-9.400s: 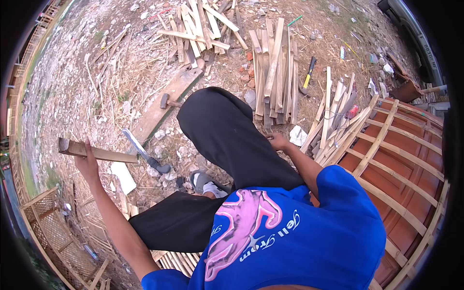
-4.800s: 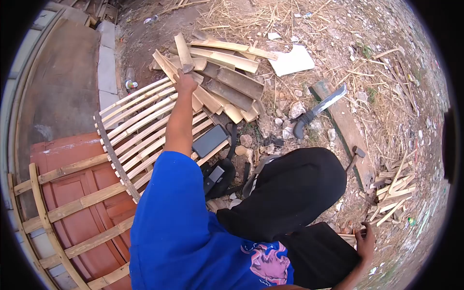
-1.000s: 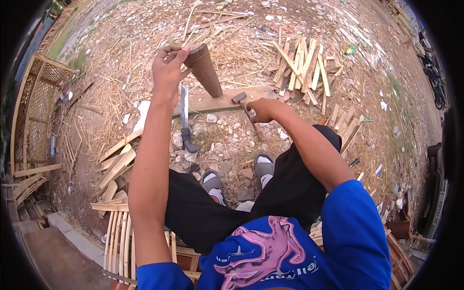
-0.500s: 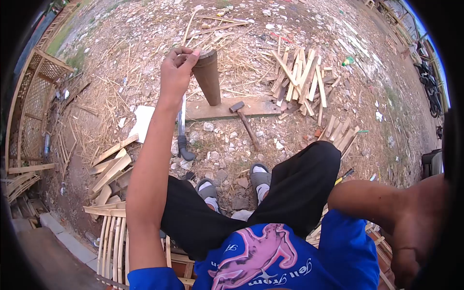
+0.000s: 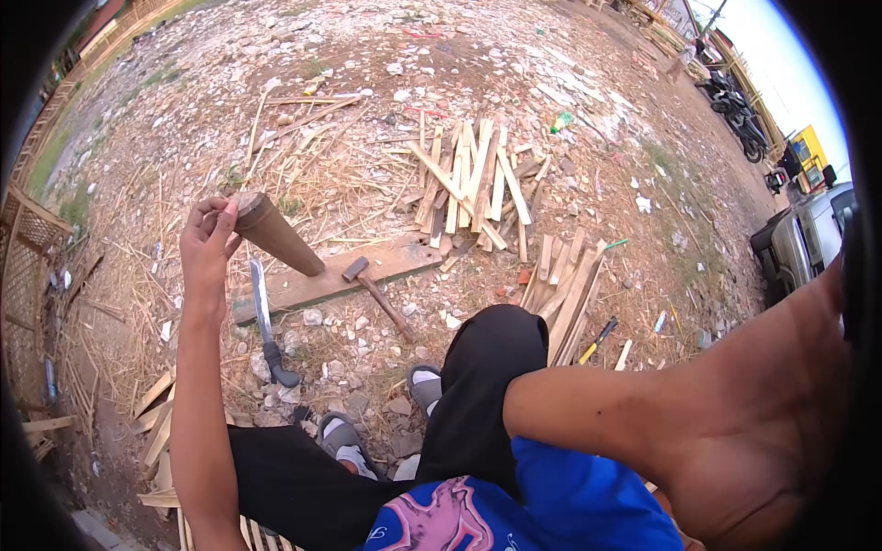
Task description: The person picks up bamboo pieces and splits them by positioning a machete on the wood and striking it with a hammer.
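Observation:
My left hand (image 5: 209, 230) grips the top of a brown bamboo piece (image 5: 280, 241), which stands with its lower end on a wooden plank (image 5: 386, 262). Just right of the bamboo, a hammer (image 5: 378, 298) rests with its head on the plank and its handle on the stones. A machete (image 5: 265, 321) with a black handle lies left of the hammer, its blade beside the plank. My right forearm is raised close to the camera at the right edge; its hand is out of view.
Split bamboo strips (image 5: 478, 179) are heaped beyond the plank. Another strip pile (image 5: 577, 294) lies near my knee, beside a yellow and black tool (image 5: 598, 340). More bamboo pieces (image 5: 158, 427) are at lower left. A vehicle (image 5: 808, 234) and motorbikes (image 5: 740, 115) stand at right.
My left hand has taken a bamboo piece and stood it on the plank. My right hand has moved from the hammer up toward the camera and out of view. The view has swung right.

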### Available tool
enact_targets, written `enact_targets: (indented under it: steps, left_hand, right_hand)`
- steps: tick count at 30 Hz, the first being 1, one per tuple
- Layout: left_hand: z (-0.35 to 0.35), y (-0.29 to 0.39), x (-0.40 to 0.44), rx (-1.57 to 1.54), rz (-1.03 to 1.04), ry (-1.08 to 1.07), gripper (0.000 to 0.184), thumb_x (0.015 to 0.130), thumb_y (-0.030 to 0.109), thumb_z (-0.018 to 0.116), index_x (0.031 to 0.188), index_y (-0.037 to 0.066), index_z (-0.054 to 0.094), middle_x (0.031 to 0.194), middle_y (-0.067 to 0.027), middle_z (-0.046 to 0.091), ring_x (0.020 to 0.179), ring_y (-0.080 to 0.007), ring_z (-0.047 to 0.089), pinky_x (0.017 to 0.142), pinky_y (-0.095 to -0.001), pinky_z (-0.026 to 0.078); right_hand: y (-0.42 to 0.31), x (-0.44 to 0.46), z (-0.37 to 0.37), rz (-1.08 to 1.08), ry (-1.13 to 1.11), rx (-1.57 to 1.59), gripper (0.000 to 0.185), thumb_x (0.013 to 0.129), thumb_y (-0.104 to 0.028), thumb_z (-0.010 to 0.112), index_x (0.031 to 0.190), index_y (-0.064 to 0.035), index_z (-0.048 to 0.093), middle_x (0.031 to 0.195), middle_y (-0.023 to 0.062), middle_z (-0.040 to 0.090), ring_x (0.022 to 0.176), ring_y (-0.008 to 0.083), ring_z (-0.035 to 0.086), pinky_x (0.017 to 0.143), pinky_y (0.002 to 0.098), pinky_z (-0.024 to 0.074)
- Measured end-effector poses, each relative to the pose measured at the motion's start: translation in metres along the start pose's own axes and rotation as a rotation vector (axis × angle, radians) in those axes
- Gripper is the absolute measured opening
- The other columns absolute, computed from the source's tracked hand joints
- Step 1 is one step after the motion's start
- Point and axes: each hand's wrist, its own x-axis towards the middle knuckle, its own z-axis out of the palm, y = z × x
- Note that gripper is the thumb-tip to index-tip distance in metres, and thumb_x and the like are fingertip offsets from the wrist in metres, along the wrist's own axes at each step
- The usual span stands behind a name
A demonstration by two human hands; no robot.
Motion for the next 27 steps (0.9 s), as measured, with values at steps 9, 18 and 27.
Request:
enact_targets:
  steps: [9,18,27]
  left_hand:
    - [0.007,0.005,-0.011,0.028,0.028,-0.007,0.026,0.094,0.03,0.066,0.109,0.011,0.056,0.105,-0.0004,0.06,0.098,-0.0097,0.054,0.085,-0.0293,0.045]
    - [0.01,0.005,-0.01,0.105,0.028,-0.106,0.025,0.095,0.03,0.064,0.11,0.012,0.056,0.104,-0.0001,0.061,0.099,-0.0108,0.056,0.088,-0.031,0.045]
    - [0.01,0.001,-0.021,0.031,0.05,-0.064,0.021,0.094,0.019,0.067,0.106,0.005,0.058,0.098,-0.0027,0.063,0.089,-0.0085,0.057,0.079,-0.0245,0.045]
  right_hand:
    - [0.007,-0.004,-0.01,-0.015,-0.009,-0.001,0.06,0.097,-0.047,0.044,0.141,-0.0078,0.034,0.104,0.0113,0.054,0.093,0.0214,0.048,0.092,0.045,0.04]
    - [0.013,-0.006,-0.009,-0.022,-0.005,0.005,0.056,0.098,-0.043,0.044,0.139,-0.0059,0.036,0.099,0.0097,0.054,0.087,0.0191,0.047,0.088,0.0434,0.0401]
    - [0.023,-0.012,0.012,0.001,0.012,0.048,0.051,0.099,-0.038,0.043,0.136,-0.0041,0.039,0.093,0.0082,0.055,0.08,0.0167,0.046,0.084,0.0418,0.0401]
